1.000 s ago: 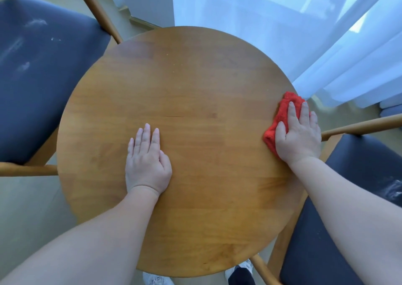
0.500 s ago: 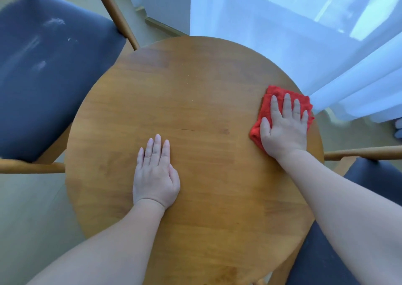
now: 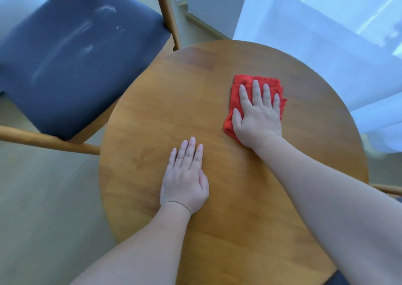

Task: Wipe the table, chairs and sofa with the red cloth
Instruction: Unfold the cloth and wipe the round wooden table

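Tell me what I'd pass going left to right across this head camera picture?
Chair → left hand → red cloth pressed flat under the right hand → curtain.

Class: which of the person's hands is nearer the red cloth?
Right. The right hand presses flat on the red cloth; the left hand rests on the bare table, apart from the cloth, nearer the person.
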A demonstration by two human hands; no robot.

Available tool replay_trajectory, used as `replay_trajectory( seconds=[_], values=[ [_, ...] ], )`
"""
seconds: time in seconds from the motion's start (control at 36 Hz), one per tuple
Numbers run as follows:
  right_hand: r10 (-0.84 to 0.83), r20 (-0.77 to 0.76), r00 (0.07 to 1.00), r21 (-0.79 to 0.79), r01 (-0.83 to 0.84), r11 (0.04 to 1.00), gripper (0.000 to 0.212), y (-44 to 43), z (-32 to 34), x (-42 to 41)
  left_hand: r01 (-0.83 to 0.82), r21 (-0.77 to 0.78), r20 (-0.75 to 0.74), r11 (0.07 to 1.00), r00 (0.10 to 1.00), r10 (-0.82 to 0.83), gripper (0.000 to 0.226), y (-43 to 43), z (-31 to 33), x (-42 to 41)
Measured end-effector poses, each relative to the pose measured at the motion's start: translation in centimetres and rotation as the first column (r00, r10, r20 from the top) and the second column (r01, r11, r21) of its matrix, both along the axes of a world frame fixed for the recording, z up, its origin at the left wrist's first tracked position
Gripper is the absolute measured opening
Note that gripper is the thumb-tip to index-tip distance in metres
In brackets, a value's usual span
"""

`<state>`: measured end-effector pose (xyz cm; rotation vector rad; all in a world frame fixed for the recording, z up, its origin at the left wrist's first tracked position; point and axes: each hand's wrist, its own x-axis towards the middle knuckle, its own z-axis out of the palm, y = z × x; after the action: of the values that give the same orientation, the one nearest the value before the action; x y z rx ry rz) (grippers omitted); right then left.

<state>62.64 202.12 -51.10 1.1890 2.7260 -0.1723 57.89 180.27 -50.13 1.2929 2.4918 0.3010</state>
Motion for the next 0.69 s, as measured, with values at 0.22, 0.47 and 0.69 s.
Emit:
replay_trajectory(
  seconds=[0.22, 0.47, 0.69],
  values=[
    [0.156, -0.027, 0.987, -0.011, -0.157, 0.988, 0.066, -0.9, 0.1, -4.9, 0.001, 0.021, 0.013, 1.000, 1.000, -0.001, 0.059, -0.2, 0.0, -0.1],
    [0.242, -0.073, 0.967, -0.003, -0.243, 0.970, 0.065, -0.2, -0.2, -10.0, 0.002, 0.036, 0.004, 0.999, 1.000, -0.002, 0.059, -0.3, -0.5, -0.4],
    [0.228, -0.107, 0.968, -0.009, -0.230, 0.973, 0.064, 0.4, -0.5, -10.6, -0.005, 0.023, -0.002, 1.000, 1.000, 0.005, 0.059, -0.5, -0.4, -0.4]
  ],
)
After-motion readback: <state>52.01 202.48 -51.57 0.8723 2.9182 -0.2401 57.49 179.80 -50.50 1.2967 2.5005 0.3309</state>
